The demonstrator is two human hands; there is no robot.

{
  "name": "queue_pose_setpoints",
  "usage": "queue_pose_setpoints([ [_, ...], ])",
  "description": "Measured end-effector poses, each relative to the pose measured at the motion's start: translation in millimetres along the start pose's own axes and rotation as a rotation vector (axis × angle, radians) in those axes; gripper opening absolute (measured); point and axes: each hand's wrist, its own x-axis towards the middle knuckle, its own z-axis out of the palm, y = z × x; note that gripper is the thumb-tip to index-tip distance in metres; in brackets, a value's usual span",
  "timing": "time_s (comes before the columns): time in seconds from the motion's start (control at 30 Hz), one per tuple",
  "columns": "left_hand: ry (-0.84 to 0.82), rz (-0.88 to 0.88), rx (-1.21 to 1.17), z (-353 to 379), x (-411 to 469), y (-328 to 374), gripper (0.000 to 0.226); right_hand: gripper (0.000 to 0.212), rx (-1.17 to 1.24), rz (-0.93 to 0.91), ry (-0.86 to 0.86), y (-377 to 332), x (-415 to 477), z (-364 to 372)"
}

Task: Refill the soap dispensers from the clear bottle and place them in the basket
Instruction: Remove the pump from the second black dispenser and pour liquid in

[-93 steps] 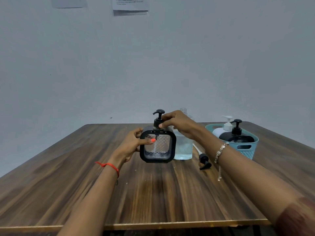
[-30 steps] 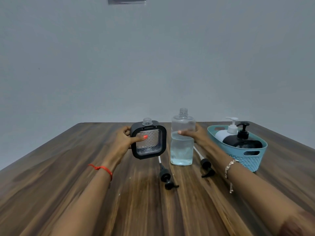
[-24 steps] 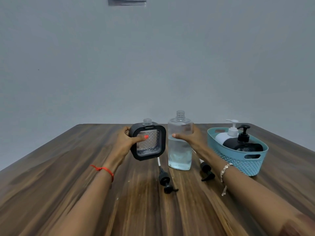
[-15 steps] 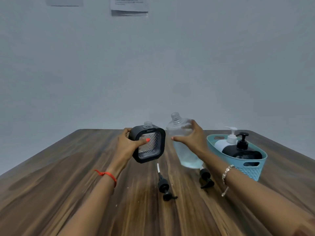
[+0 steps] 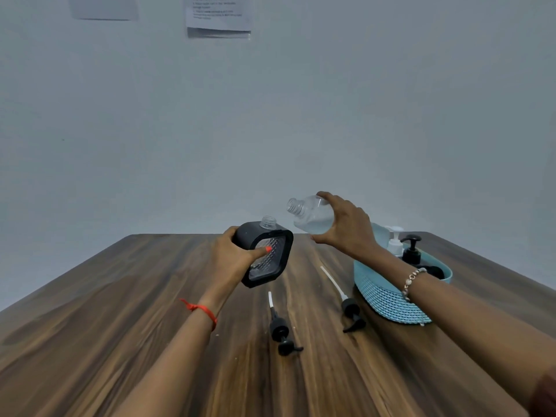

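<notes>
My left hand [image 5: 233, 257] grips a square black-framed soap dispenser [image 5: 267, 260] above the table, tilted, its clear threaded neck uncapped. My right hand [image 5: 346, 227] holds the clear bottle [image 5: 310, 216] raised and tipped to the left, its open mouth just above and right of the dispenser's neck. No liquid stream shows between them. Two black pump heads with white tubes lie on the table: one [image 5: 282, 332] in the middle, one [image 5: 350, 311] beside the basket. The blue basket [image 5: 388, 299] holds a white pump dispenser [image 5: 394, 243] and a black one [image 5: 412, 254].
The wooden table [image 5: 120, 341] runs to a pale wall at the back. Papers [image 5: 218, 16] hang on that wall, high up. My right forearm crosses in front of the basket.
My right hand has lifted the clear bottle off the table and tipped it left toward the dispenser's neck. My left hand has tilted the dispenser. Before that, the pump head was taken off and laid down.
</notes>
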Motion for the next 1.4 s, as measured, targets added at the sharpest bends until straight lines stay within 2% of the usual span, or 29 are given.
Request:
queue_pose_setpoints([
  [0.5,0.017,0.109,0.189,12,-10,13,0.046,0.078,-0.209,-0.091,-0.063,1,-3,-8],
  [1.4,0.014,0.118,0.175,7,-25,20,0.045,0.078,-0.365,-0.149,-0.072,-9,-6,-13],
])
